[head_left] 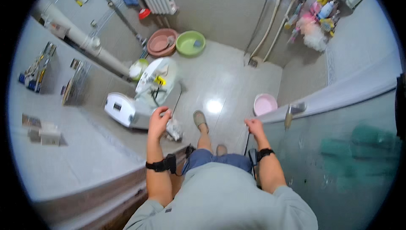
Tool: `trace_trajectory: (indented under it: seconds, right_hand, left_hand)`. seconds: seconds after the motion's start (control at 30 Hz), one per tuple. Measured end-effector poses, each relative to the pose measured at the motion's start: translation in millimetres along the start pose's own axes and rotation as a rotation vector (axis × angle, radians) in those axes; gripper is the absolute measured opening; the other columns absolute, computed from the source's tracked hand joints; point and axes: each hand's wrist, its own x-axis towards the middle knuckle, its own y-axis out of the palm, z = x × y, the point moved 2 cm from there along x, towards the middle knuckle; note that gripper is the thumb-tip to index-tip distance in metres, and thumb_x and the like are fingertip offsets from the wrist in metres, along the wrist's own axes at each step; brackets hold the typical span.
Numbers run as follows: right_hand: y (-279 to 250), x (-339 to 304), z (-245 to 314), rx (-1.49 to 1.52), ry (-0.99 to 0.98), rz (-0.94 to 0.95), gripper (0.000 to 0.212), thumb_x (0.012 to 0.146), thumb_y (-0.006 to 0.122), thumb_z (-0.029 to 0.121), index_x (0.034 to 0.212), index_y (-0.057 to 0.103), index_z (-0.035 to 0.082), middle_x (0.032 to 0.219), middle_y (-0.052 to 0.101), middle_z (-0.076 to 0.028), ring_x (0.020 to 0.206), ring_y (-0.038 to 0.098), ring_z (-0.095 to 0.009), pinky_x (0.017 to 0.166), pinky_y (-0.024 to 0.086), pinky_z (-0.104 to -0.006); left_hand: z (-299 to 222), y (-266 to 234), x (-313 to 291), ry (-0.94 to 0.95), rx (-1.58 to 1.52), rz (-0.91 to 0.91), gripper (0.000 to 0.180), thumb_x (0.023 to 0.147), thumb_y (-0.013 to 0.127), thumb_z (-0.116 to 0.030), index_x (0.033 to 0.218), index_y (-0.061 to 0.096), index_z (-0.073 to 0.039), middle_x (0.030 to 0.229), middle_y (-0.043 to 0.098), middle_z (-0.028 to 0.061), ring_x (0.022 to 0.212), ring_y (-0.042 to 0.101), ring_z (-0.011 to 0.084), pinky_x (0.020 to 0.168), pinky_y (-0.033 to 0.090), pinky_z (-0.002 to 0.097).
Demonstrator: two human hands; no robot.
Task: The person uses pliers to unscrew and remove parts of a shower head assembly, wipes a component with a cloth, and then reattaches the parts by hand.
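Observation:
My left hand (158, 122) is raised beside the toilet, its fingers curled loosely with nothing visible in them. Below it, by the toilet's base, is a crumpled white plastic bag (174, 129). The toilet (164, 67) has a yellow object (160, 80) and a dark hose-like piece (156, 94) on it; their exact kinds are unclear. My right hand (255, 126) has its fingers closed near the near end of the glass door (296, 158). Whether it touches the door edge cannot be told. Black straps circle both forearms.
Pink (162, 42) and green basins (190, 43) sit by the far wall; a pink basin (265, 104) lies beside the door's metal handle (292, 112). Shower hoses (270, 27) hang at the back. Bottles and bath puffs (315, 35) fill the right corner. My slippered foot (200, 120) is on tile.

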Motion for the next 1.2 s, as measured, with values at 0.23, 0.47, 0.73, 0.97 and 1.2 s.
trace_trajectory:
  seconds: [0.23, 0.47, 0.73, 0.97, 1.2]
  right_hand:
    - [-18.9, 55.3, 103.5, 0.204, -0.256, -0.241, 0.027, 0.075, 0.064, 0.004, 0.101, 0.061, -0.001, 0.076, 0.061, -0.006, 0.062, 0.057, -0.013, 0.051, 0.046, -0.0274]
    - [-11.3, 112.1, 217.3, 0.009, -0.211, -0.291, 0.023, 0.082, 0.067, 0.022, 0.069, 0.058, 0.006, 0.054, 0.051, -0.002, 0.044, 0.046, -0.010, 0.041, 0.036, -0.0266]
    - [31.8, 173.3, 285.2, 0.041, -0.235, 0.000, 0.014, 0.085, 0.064, 0.020, 0.086, 0.059, 0.007, 0.064, 0.052, 0.002, 0.055, 0.050, -0.008, 0.047, 0.040, -0.0231]
    - [35.0, 222.6, 358.9, -0.178, -0.275, 0.120, 0.025, 0.088, 0.062, 0.025, 0.072, 0.058, 0.005, 0.052, 0.045, 0.002, 0.043, 0.041, -0.008, 0.040, 0.034, -0.0236]
    - [63.3, 226.0, 379.6, -0.277, -0.230, 0.258, 0.014, 0.090, 0.060, 0.023, 0.089, 0.061, 0.010, 0.068, 0.054, 0.003, 0.058, 0.050, -0.007, 0.050, 0.041, -0.0228]
  left_hand:
    - [-23.0, -6.7, 158.4, 0.011, -0.066, -0.056, 0.033, 0.084, 0.063, -0.021, 0.106, 0.059, 0.003, 0.094, 0.065, 0.0099, 0.075, 0.063, 0.0158, 0.067, 0.049, 0.0286]
    - [-19.4, -39.8, 258.0, 0.090, -0.014, -0.100, 0.033, 0.083, 0.063, -0.024, 0.103, 0.062, 0.003, 0.089, 0.065, 0.0113, 0.076, 0.062, 0.0183, 0.067, 0.049, 0.0296]
    - [12.0, -78.6, 261.3, -0.057, 0.083, -0.321, 0.036, 0.082, 0.063, -0.034, 0.097, 0.065, -0.002, 0.096, 0.065, 0.0189, 0.092, 0.062, 0.0340, 0.079, 0.048, 0.0395]
    - [108.9, -99.5, 231.8, -0.476, 0.096, -0.502, 0.031, 0.082, 0.064, -0.029, 0.090, 0.066, 0.001, 0.077, 0.065, 0.0097, 0.070, 0.061, 0.0204, 0.062, 0.048, 0.0340]
    - [176.7, -63.4, 263.1, -0.561, -0.208, -0.427, 0.032, 0.083, 0.064, -0.028, 0.096, 0.064, 0.001, 0.073, 0.062, 0.0065, 0.060, 0.056, 0.0151, 0.050, 0.044, 0.0284]
